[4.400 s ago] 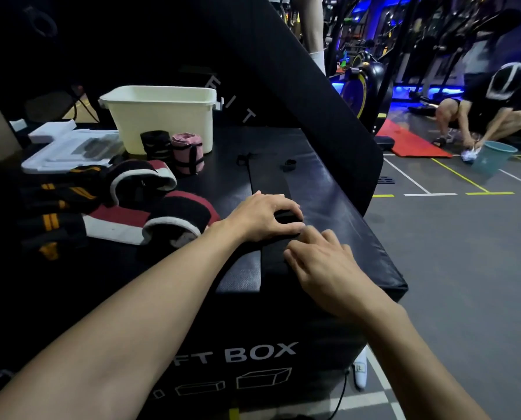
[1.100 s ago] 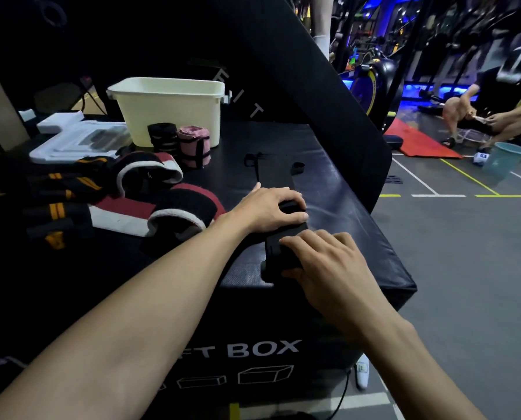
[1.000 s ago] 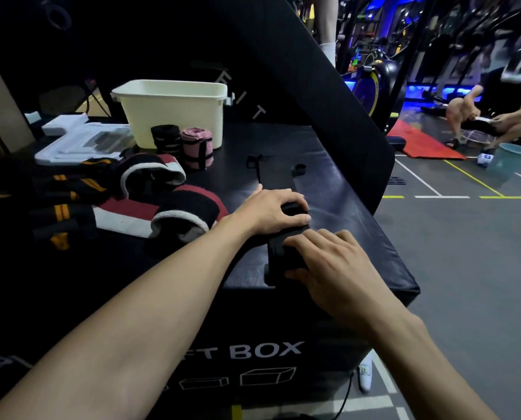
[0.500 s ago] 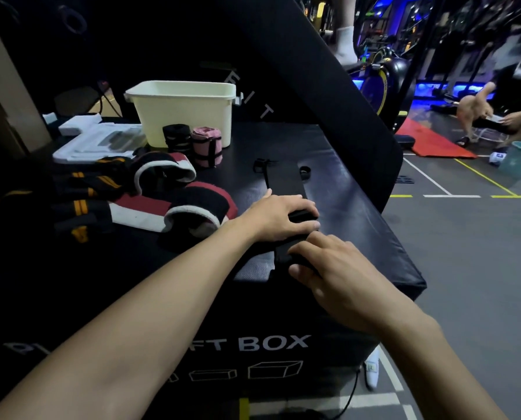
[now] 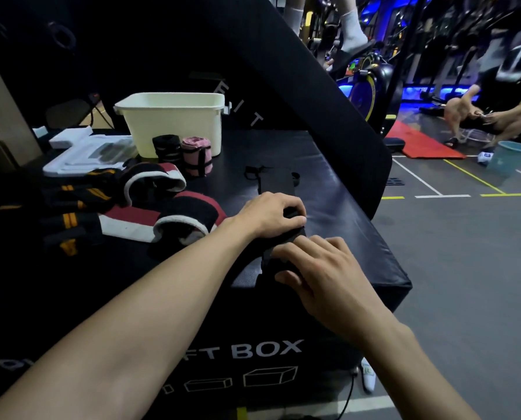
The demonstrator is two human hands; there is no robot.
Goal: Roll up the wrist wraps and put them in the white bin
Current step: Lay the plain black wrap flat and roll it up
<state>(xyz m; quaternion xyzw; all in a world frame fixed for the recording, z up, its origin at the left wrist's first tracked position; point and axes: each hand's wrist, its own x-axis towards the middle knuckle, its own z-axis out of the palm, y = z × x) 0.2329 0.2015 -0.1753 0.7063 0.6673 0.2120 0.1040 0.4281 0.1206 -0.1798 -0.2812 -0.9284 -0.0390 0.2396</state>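
Observation:
A black wrist wrap [image 5: 276, 184] lies stretched across the top of the black soft box [image 5: 338, 207], its near end wound into a roll under my hands. My left hand [image 5: 273, 213] curls its fingers over the roll's far side. My right hand [image 5: 317, 268] grips the roll's near end at the box's front edge. The white bin [image 5: 174, 122] stands at the back. In front of it stand a rolled black wrap [image 5: 167, 148] and a rolled pink wrap [image 5: 197, 156]. Unrolled red, white and black wraps [image 5: 162, 213] and black-and-yellow wraps [image 5: 68, 207] lie to the left.
A white foam tray [image 5: 83, 153] sits left of the bin. A tall black pad [image 5: 298, 95] leans along the box's right rear. To the right is open gym floor, with a crouching person [image 5: 495, 113], a teal bucket [image 5: 507, 157] and a red mat [image 5: 420, 144].
The roll has grown and moved farther along the strap, away from the box's front edge. Both hands have stayed on it and the flat stretch of wrap is shorter.

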